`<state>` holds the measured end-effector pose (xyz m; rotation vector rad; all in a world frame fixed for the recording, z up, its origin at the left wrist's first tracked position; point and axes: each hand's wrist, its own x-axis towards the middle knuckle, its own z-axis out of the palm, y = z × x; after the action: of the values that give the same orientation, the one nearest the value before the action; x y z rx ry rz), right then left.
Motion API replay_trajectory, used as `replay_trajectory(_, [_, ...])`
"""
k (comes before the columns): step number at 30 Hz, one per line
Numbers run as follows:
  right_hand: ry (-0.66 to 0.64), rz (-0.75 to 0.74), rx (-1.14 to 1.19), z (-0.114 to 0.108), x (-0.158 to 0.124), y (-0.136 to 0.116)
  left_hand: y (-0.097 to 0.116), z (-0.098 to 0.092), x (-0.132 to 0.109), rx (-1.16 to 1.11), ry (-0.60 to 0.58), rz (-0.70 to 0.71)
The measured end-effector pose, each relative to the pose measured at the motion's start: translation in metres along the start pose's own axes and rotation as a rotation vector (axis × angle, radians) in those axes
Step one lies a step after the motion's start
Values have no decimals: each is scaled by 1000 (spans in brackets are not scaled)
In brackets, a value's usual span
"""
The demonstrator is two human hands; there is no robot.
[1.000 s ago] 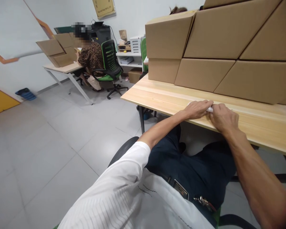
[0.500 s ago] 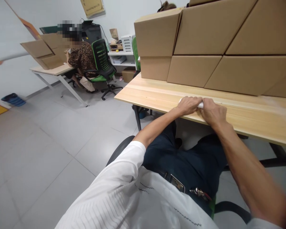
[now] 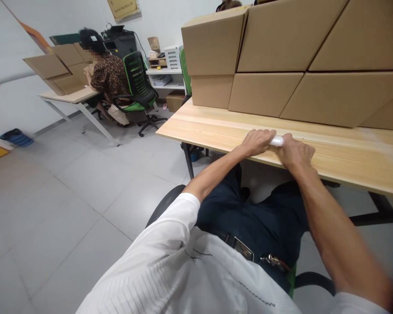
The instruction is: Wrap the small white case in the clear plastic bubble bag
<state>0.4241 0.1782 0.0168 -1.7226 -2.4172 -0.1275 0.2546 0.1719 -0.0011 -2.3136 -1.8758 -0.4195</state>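
Observation:
Both of my hands are wrapped round a smooth white rod-like object [image 3: 277, 141], one at each side of it. My left hand [image 3: 258, 142] is closed over its left part, and my right hand [image 3: 296, 152] grips the right part. Only a short white stretch shows between the two fists; the rest is hidden, so its exact kind cannot be made out. The hands are at the near edge of the light wooden table [image 3: 212, 126], just above or resting on its top.
Stacked brown cardboard boxes [image 3: 268, 93] line the table's far side. At the left back, a person [image 3: 109, 78] sits in a green and black office chair [image 3: 139, 83] by a smaller table with open cartons [image 3: 49, 69]. A blue bin [image 3: 18, 137] stands on the floor.
My hands have moved slightly apart, and more of the white object shows between them. The view has shifted a little.

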Motion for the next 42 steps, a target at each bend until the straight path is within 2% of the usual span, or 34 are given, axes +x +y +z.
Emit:
replay_trajectory(12, [-93,41,-23,-7,0,1,2,-7,-5,-23,-29,-64])
replay_trajectory(21, [-81,37,-25,3,5,8,-1,-10,-8,-74,-61,-123])
replay_trajectory(31, [-15,34,41,10,6,9,-3,-8,-7,-79,-43,-108])
replay_trajectory(37, [-65,2,31,-5,1,7,1,-15,-10,-36,-48,-112])
replay_trajectory(42, [-82,-1,20,-13,0,3,5,-27,-10,-34,-106,-153])
